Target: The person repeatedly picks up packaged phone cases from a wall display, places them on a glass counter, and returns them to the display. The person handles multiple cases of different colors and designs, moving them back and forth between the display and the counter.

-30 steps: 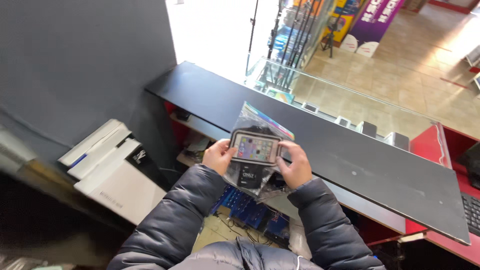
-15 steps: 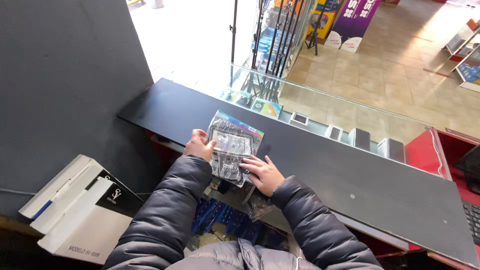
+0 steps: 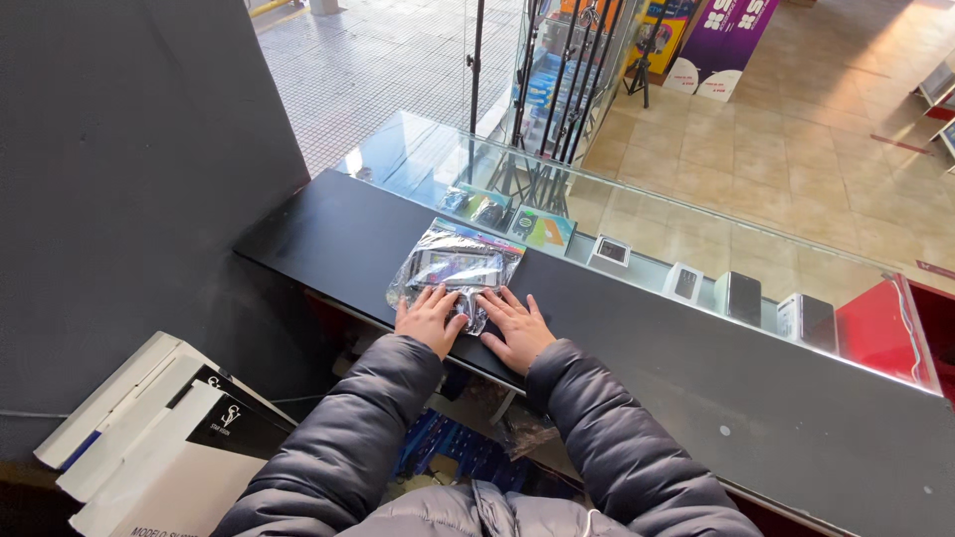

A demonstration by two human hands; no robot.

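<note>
Clear plastic packet (image 3: 456, 271), crinkled and shiny, lies flat on the black surface (image 3: 637, 343), just this side of the glass case (image 3: 637, 214). Both hands rest on its near edge: the left hand (image 3: 429, 319) and the right hand (image 3: 516, 329), fingers spread flat and gripping nothing, apparently pressing the packet smooth so it stays put. White boxes (image 3: 149, 447) sit well below the surface.
</note>
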